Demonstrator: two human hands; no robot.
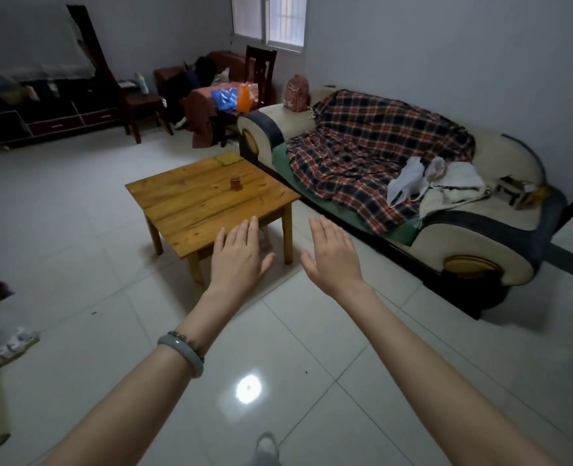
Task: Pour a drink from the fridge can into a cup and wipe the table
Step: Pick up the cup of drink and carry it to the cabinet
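– Hands?
– Noted left hand point(236, 260) and right hand point(334, 260) stretched forward over floor, fingers straight, close together, gripping nothing; presumably free for fetching can, out of view.
– Cup point(235, 183)?
– Found near middle of table point(191, 210); cloth point(227, 159) at far corner, likely readied for wiping.

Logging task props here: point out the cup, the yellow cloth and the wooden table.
cup point(235, 183), head view, on the middle of its body.
yellow cloth point(227, 159), head view, on its middle.
wooden table point(191, 203), head view, on a bare plank of its top.
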